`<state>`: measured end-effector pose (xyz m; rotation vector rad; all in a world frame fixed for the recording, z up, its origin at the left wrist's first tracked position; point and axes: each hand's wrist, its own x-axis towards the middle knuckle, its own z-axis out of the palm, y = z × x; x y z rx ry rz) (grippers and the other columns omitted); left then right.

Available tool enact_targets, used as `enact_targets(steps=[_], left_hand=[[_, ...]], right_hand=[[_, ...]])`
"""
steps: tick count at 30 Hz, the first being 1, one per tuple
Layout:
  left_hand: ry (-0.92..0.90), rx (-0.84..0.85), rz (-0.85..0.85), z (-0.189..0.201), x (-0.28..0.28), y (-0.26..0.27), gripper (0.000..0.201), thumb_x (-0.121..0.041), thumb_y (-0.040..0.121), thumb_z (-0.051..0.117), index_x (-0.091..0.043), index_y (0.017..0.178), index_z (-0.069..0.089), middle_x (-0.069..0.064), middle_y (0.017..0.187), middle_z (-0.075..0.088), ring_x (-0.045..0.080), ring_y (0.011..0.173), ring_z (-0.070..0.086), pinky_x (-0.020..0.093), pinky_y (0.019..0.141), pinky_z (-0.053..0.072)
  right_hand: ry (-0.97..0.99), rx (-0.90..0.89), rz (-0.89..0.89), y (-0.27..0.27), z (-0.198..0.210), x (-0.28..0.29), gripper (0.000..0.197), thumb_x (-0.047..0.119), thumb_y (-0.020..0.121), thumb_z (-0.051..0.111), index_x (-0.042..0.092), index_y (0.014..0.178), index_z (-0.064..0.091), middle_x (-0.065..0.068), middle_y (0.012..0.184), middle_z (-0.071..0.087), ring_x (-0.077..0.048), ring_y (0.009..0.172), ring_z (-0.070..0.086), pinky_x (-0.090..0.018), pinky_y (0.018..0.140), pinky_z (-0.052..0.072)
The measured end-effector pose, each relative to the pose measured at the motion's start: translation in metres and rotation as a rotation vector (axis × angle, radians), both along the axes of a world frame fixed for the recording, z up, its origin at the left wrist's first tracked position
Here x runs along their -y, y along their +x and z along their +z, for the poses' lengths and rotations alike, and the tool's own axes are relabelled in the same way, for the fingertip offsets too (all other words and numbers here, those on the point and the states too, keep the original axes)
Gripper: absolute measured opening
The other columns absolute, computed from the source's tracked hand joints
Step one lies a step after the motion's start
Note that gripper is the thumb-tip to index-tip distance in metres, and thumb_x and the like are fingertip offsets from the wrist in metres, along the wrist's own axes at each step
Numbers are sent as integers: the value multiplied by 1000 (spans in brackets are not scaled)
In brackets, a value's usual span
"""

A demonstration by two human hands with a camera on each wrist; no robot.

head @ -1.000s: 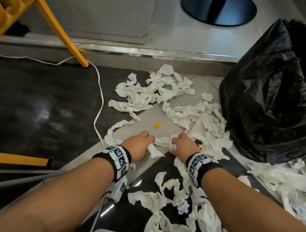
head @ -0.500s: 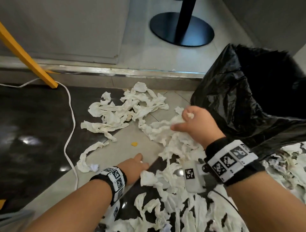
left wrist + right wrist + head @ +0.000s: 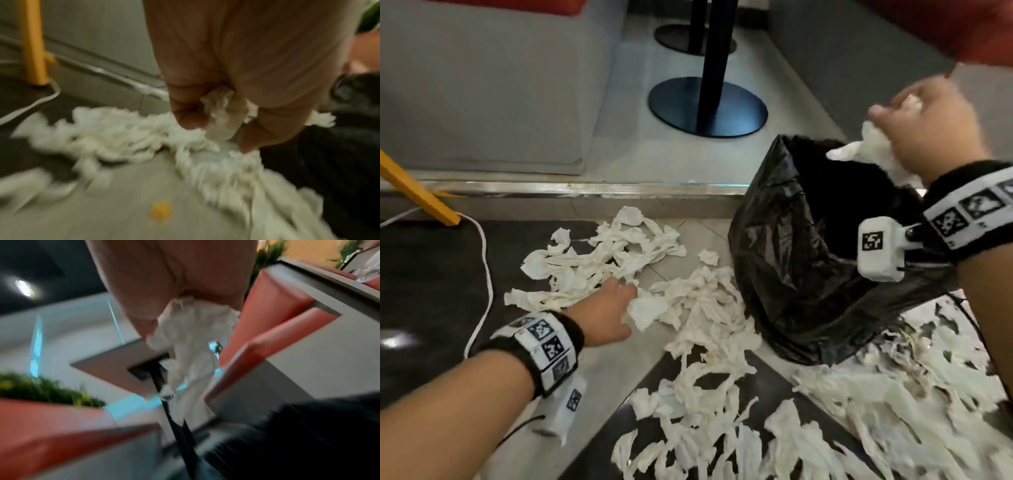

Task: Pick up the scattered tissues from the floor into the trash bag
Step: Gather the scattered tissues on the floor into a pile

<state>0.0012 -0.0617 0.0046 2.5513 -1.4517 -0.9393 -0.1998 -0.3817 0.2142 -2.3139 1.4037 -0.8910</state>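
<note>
The right hand [image 3: 924, 126] grips a wad [image 3: 873, 150] over the bag [image 3: 808, 246] mouth — best released low, well inside. The left hand [image 3: 606, 315] pinches a tissue [image 3: 222, 116] from the floor pile [image 3: 688, 308] — it should gather several.

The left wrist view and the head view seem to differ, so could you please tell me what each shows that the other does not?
Only the left wrist view shows the left hand's fingers curled around a crumpled white tissue wad, and a small yellow scrap on the grey tile. Only the head view shows the right hand holding a bunch of white tissue above the open black plastic trash bag, plus a black round-based pole. Both show the scattered white tissues on the floor, the yellow leg and the white cable.
</note>
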Motion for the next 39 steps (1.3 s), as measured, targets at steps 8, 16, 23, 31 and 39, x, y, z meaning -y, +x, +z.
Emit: enact_targets(steps=[8, 16, 23, 31, 39], left_hand=[[-440, 63, 30, 151, 150, -33, 46, -12, 90, 44, -13, 134, 31, 16, 131, 33, 32, 104, 50, 26, 84, 33], [-408, 150, -270, 172, 276, -143, 94, -28, 87, 61, -19, 149, -9, 26, 154, 9, 35, 122, 51, 41, 96, 46], [-300, 376, -580, 114, 172, -86, 62, -20, 87, 58, -23, 142, 29, 9, 156, 15, 33, 124, 47, 42, 97, 46], [217, 139, -576, -11, -57, -54, 48, -43, 86, 57, -22, 128, 44, 5, 129, 41, 25, 110, 47, 34, 88, 41], [294, -19, -832, -107, -144, -146, 47, -48, 71, 69, -37, 113, 52, 10, 128, 50, 28, 101, 56, 38, 74, 52]], right_hand=[[218, -226, 26, -54, -16, 25, 62, 41, 83, 64, 22, 137, 40, -10, 140, 47, -31, 122, 49, -37, 94, 40], [152, 112, 20, -93, 12, 24, 42, 42, 74, 65, 34, 114, 58, 4, 124, 57, -19, 112, 55, -42, 99, 44], [-30, 16, 361, -49, 1, -43, 27, 32, 85, 59, 27, 111, 63, 8, 104, 61, -7, 88, 54, -21, 78, 39], [300, -954, 1127, 17, -186, -197, 27, 23, 89, 52, 31, 113, 63, 0, 116, 56, -22, 105, 57, -31, 84, 47], [334, -1470, 1263, -7, -276, -263, 64, 28, 75, 74, 29, 131, 42, -8, 128, 36, -31, 98, 58, -35, 65, 46]])
